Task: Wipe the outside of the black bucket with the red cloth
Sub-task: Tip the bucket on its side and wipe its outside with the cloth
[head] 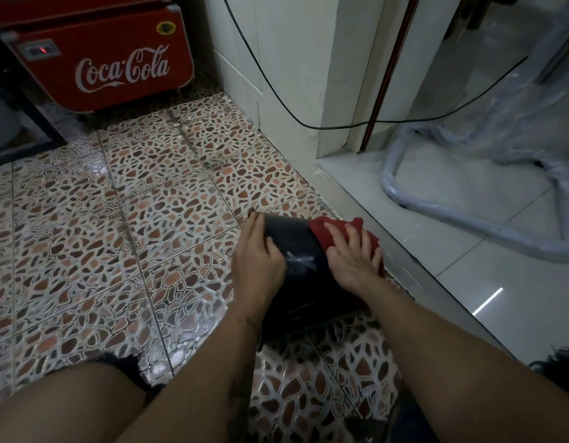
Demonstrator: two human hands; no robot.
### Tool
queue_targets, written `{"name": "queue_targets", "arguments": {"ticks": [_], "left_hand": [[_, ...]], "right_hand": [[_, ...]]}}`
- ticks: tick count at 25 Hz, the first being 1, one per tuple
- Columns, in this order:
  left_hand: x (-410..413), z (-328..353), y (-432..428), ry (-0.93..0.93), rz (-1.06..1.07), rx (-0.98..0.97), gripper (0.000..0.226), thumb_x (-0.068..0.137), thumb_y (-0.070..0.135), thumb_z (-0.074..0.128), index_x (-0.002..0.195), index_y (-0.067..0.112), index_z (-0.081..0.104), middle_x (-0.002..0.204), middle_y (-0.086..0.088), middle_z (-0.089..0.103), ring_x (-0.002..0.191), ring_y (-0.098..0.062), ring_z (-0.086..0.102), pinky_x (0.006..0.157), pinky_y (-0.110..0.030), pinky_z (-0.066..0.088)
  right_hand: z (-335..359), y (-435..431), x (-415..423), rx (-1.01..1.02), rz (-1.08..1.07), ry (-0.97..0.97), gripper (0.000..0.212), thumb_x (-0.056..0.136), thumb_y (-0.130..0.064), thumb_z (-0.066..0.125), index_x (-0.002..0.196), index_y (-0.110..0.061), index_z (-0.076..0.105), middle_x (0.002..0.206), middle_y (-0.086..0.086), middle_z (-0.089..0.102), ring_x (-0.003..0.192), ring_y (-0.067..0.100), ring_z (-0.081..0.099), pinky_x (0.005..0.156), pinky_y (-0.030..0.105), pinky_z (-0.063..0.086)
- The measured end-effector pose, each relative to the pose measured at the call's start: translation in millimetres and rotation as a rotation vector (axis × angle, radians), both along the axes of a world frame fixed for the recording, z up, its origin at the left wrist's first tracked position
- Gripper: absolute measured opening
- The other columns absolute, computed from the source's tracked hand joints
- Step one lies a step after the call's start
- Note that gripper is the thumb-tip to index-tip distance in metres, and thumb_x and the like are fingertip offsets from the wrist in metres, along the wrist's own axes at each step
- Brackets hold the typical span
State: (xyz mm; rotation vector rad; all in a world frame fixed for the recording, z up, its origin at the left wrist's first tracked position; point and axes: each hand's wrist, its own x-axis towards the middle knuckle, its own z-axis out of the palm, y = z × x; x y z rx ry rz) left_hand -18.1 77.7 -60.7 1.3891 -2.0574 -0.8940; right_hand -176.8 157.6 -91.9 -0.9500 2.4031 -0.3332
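Note:
The black bucket [296,247] lies on its side on the patterned floor, its base end pointing away from me. My left hand [256,254] clasps its left side, fingers curled over the wall. My right hand [353,254] lies flat with fingers spread on the red cloth [321,230], pressing it against the bucket's right side. Part of the cloth is hidden under that hand. The bucket's near end is covered by my forearms.
A red Coca-Cola cooler [101,59] stands at the back left. A white wall corner [289,91] with a black cable [356,124] rises behind the bucket. To the right, a raised white tile step [468,282] holds a plastic-wrapped chair frame [468,212]. My knees are at the bottom.

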Motion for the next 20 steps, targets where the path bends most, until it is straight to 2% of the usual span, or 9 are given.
{"name": "queue_targets", "arguments": {"ticks": [3,5,8,10,12,15,17,20], "left_hand": [[22.7,-2.3,37.0,-0.110,-0.125,-0.117,0.059,0.103,0.023,0.036,0.159,0.023,0.016,0.167,0.010,0.010,0.138,-0.009,0.035,0.101,-0.019,0.029],[25.2,-0.1,36.1,-0.136,-0.134,-0.089,0.058,0.104,0.018,0.034,0.159,0.022,0.016,0.167,0.010,0.010,0.136,-0.013,0.040,0.097,-0.020,0.034],[18.5,7.4,18.4,-0.136,-0.138,-0.011,0.054,0.102,0.015,0.035,0.156,0.020,0.028,0.163,0.000,0.028,0.143,-0.022,0.036,0.116,-0.036,0.029],[14.1,8.2,12.3,-0.070,-0.085,0.100,0.048,0.101,0.013,0.037,0.148,0.017,0.042,0.151,-0.009,0.047,0.133,-0.027,0.047,0.113,-0.042,0.036],[12.3,9.1,13.9,-0.001,0.002,0.162,0.043,0.100,0.015,0.043,0.142,0.017,0.051,0.139,-0.010,0.058,0.121,-0.026,0.056,0.107,-0.041,0.044],[13.8,12.0,14.7,0.016,0.110,0.159,0.039,0.095,0.020,0.052,0.133,0.017,0.062,0.129,-0.007,0.066,0.115,-0.024,0.061,0.102,-0.028,0.041],[17.6,14.9,17.5,0.024,0.120,0.168,0.037,0.095,0.021,0.052,0.129,0.018,0.066,0.126,-0.007,0.068,0.114,-0.024,0.061,0.100,-0.029,0.043],[24.6,12.6,28.3,0.039,0.065,0.135,0.040,0.094,0.021,0.049,0.131,0.019,0.064,0.127,-0.006,0.067,0.115,-0.024,0.060,0.105,-0.037,0.046]], "right_hand": [[2.6,0.6,-16.0,0.067,-0.061,-0.051,0.064,0.094,-0.036,0.022,0.156,-0.049,0.009,0.170,-0.004,-0.002,0.154,0.026,-0.013,0.120,0.060,-0.011],[8.2,6.4,-18.3,0.110,-0.091,-0.075,0.066,0.093,-0.035,0.020,0.157,-0.048,0.008,0.171,-0.003,-0.004,0.155,0.028,-0.014,0.120,0.061,-0.011],[17.4,14.3,0.0,0.064,-0.040,-0.089,0.066,0.093,-0.031,0.024,0.157,-0.047,0.016,0.171,-0.005,0.004,0.155,0.032,-0.009,0.120,0.060,-0.011],[15.3,23.2,31.1,-0.033,0.089,-0.083,0.065,0.091,-0.031,0.027,0.153,-0.049,0.025,0.169,-0.008,0.014,0.155,0.028,0.001,0.122,0.057,-0.009],[16.5,34.3,59.2,-0.151,0.176,-0.107,0.070,0.083,-0.033,0.029,0.150,-0.052,0.033,0.167,-0.011,0.021,0.154,0.023,0.006,0.123,0.052,-0.008],[20.0,47.4,61.1,-0.295,0.210,-0.132,0.073,0.072,-0.028,0.033,0.139,-0.051,0.052,0.162,-0.008,0.035,0.152,0.023,0.017,0.124,0.052,0.002],[12.4,60.2,45.1,-0.274,0.162,-0.046,0.072,0.073,-0.027,0.033,0.139,-0.047,0.054,0.159,-0.005,0.041,0.149,0.025,0.027,0.123,0.052,0.014],[5.3,71.1,28.3,-0.083,0.029,0.008,0.071,0.081,-0.030,0.027,0.148,-0.046,0.041,0.163,-0.004,0.033,0.150,0.026,0.022,0.123,0.054,0.012]]}}
